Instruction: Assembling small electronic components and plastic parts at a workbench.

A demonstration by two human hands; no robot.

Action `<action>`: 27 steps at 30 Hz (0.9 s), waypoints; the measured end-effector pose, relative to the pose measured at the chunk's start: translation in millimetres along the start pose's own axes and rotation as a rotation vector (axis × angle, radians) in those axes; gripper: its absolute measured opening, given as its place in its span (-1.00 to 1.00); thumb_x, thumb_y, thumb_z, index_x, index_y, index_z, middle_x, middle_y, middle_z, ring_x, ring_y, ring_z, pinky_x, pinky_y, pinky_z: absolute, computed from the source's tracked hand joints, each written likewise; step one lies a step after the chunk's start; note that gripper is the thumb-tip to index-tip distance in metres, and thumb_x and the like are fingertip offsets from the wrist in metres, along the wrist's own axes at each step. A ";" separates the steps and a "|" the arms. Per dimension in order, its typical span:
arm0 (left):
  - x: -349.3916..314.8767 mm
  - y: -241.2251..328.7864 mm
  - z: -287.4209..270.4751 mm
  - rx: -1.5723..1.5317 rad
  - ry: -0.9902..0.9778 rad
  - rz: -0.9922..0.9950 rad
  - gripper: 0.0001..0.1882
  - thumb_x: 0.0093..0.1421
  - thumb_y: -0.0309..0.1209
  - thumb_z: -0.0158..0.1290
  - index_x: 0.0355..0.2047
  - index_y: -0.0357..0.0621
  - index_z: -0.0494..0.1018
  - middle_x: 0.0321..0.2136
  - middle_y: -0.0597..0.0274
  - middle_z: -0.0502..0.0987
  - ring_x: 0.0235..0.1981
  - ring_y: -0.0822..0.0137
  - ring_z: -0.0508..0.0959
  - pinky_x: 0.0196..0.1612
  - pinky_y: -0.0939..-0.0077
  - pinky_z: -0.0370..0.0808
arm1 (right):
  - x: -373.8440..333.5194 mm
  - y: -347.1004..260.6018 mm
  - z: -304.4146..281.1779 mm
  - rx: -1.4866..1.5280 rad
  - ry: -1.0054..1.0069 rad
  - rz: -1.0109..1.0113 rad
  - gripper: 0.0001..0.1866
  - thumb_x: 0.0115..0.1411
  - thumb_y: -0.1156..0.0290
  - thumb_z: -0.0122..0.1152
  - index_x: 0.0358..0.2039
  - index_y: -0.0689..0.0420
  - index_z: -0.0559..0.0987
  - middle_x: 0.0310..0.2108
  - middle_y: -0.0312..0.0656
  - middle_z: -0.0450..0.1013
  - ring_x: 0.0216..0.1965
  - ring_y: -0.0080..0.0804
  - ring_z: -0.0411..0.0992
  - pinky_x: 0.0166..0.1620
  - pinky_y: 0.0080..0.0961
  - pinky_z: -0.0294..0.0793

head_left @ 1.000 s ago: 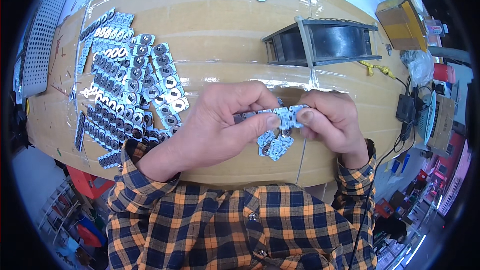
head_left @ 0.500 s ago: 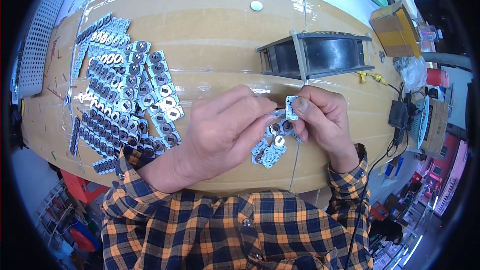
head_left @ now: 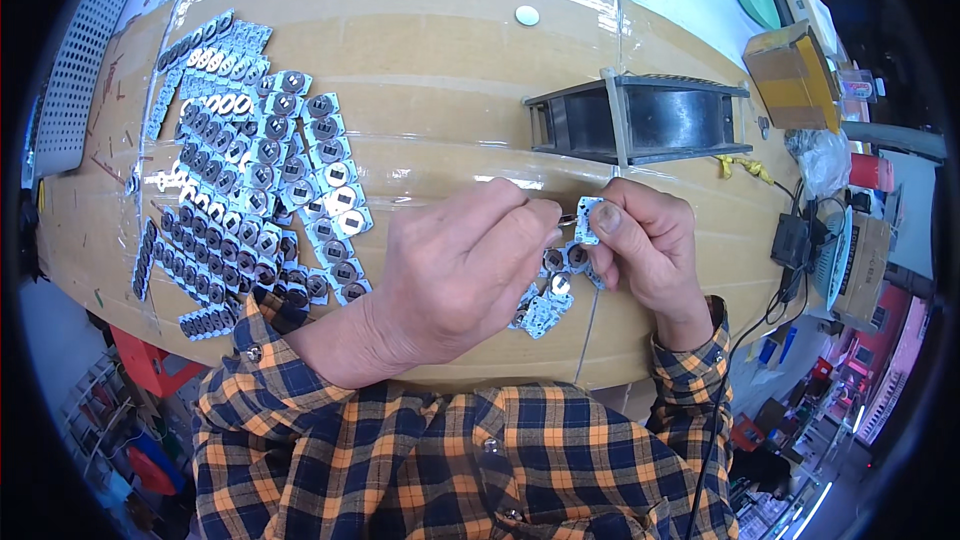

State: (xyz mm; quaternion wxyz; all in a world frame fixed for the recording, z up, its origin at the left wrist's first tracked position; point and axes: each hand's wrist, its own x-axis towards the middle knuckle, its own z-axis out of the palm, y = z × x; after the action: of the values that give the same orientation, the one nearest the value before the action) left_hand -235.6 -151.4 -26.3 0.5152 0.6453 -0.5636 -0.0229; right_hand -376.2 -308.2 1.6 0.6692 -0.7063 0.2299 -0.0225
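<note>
My right hand (head_left: pixel 648 245) pinches a small pale-blue circuit board (head_left: pixel 589 220) upright between thumb and fingers. My left hand (head_left: pixel 465 275) is closed around a slim metal-tipped tool (head_left: pixel 569 220); most of it is hidden in the fingers. The tip meets the left edge of the board, or comes very close to it. Beneath both hands lies a small loose pile of similar boards (head_left: pixel 545 312), some with round discs on them, partly covered by my left hand. To the left, many such boards (head_left: pixel 225 170) are laid out in slanting, overlapping rows, bearing dark or silvery round discs.
A black square fan (head_left: pixel 640 118) stands on the cardboard-covered table (head_left: pixel 430 70) beyond my right hand. A white round disc (head_left: pixel 527 15) lies farther back. On the right are an open cardboard box (head_left: pixel 795 75), a black power adapter (head_left: pixel 792 240) and cables. A perforated metal tray (head_left: pixel 80 70) is far left.
My left hand has turned and risen slightly, with its fingers curled tighter around the tool. The board in my right hand stays nearly in place. The whole view has shifted a little.
</note>
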 end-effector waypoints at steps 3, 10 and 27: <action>1.3 2.1 -2.2 0.002 -0.026 -0.024 -0.76 -0.04 -0.62 0.20 -0.32 -0.27 0.49 -0.49 0.20 0.43 -0.58 0.28 0.51 -0.59 0.42 0.41 | 0.4 1.2 0.7 0.005 0.012 -0.019 -0.65 0.40 0.28 0.02 -0.52 0.17 0.45 -0.72 -0.39 0.36 -0.75 -0.76 0.22 -0.67 -0.78 0.15; 1.8 -1.5 1.2 -0.047 -0.008 -0.081 -0.79 -0.02 -0.61 0.20 -0.32 -0.28 0.49 -0.51 0.16 0.45 -0.57 0.23 0.53 -0.58 0.38 0.43 | 4.7 2.9 -0.7 0.077 0.029 0.087 -0.66 0.40 0.30 0.01 -0.50 0.19 0.45 -0.72 -0.38 0.34 -0.76 -0.75 0.21 -0.69 -0.76 0.15; 7.9 -5.6 7.3 -0.002 -0.009 -0.109 -0.78 -0.01 -0.65 0.18 -0.30 -0.27 0.50 -0.49 0.17 0.46 -0.54 0.21 0.55 -0.54 0.38 0.46 | 5.2 9.2 0.2 -0.149 0.176 -0.077 -0.75 0.37 0.33 0.08 -0.39 0.22 0.53 -0.69 -0.42 0.37 -0.74 -0.81 0.23 -0.68 -0.80 0.17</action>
State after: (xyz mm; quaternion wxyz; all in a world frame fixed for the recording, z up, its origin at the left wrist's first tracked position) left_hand -233.2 -162.9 -29.2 0.5115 0.6743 -0.5298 -0.0543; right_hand -374.2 -309.9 -8.7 0.5908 -0.7576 0.2615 -0.0927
